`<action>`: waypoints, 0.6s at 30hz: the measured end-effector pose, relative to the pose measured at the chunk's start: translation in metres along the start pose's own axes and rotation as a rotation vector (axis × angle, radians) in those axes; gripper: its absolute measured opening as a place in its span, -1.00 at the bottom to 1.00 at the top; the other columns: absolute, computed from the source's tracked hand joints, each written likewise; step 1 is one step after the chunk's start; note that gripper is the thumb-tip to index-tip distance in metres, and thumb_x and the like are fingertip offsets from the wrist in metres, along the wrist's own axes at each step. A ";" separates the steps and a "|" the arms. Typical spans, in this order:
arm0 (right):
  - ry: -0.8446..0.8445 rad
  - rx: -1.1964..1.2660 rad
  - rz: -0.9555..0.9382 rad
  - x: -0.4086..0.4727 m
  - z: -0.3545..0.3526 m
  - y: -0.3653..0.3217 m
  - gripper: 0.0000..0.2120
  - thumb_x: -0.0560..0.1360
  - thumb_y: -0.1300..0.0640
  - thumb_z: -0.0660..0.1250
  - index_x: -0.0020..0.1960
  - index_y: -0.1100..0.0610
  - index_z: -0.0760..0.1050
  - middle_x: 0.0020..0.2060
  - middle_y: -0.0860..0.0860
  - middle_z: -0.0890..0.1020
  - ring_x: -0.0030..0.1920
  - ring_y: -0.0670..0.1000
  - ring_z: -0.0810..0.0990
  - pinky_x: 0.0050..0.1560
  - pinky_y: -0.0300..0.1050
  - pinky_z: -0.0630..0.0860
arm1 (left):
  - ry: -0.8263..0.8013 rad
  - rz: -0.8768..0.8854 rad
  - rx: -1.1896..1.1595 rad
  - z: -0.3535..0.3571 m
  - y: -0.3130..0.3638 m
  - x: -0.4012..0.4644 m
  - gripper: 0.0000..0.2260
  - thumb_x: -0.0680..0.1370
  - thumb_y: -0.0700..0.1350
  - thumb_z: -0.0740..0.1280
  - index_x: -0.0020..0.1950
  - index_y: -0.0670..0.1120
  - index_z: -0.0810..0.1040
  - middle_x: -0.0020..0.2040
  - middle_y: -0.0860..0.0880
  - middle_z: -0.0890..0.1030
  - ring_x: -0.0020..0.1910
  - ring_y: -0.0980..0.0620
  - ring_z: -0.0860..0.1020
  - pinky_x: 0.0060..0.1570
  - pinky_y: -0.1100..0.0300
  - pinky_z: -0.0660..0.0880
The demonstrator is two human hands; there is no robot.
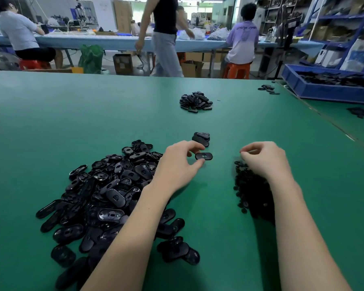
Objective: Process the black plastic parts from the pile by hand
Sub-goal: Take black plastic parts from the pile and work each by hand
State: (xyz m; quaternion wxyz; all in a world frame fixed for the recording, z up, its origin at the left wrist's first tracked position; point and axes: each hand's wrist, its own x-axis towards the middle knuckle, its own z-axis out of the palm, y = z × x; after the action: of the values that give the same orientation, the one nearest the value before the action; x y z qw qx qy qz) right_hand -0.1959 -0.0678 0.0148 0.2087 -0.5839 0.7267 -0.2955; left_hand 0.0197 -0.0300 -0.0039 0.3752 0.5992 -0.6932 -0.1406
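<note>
Spreading toward the near edge of the green table, the pile of black oval plastic parts is lying under the left forearm, with a heap of small black rings beneath the right wrist and a small stack of parts just beyond. The left hand is pinching one oval part between curled thumb and fingers, while the right hand is curling its fingertips together; whether anything is sitting between them I cannot tell.

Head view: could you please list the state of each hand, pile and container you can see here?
Left hand: pinching one oval part low over the green table.
Right hand: fingers curled, whether it holds something cannot be told.
Big pile: loose, heaped under the left forearm.
Small-piece pile: heaped under the right wrist.
Short stack: a few parts, overlapped.
Far pile: heaped.
Blue bin: open, holding black parts.
</note>
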 end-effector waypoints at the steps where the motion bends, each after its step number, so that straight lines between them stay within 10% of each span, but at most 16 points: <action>1: 0.012 -0.040 0.018 0.000 -0.001 0.003 -0.88 0.50 0.05 0.36 -0.10 -0.14 0.66 -0.04 -0.12 0.72 0.08 0.04 0.61 0.05 -0.08 0.54 | -0.004 -0.002 0.000 0.001 -0.001 0.000 -0.76 0.50 -0.02 0.46 0.16 0.15 0.63 0.01 0.22 0.63 0.02 0.14 0.58 0.13 0.05 0.53; 18: -0.036 -0.236 0.034 -0.001 0.016 0.001 -0.92 0.51 0.07 0.38 -0.13 -0.08 0.62 -0.04 -0.03 0.69 -0.05 0.08 0.54 -0.12 -0.14 0.39 | -0.042 0.010 -0.022 0.001 -0.002 -0.001 -0.82 0.51 -0.10 0.43 0.08 0.12 0.62 -0.02 0.14 0.61 0.00 0.13 0.58 0.03 0.13 0.51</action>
State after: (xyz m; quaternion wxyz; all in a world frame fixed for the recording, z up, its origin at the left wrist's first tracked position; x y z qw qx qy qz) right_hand -0.1855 -0.0693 0.0024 0.1564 -0.5973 0.7624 -0.1936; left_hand 0.0208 -0.0301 -0.0059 0.3677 0.5885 -0.7023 -0.1588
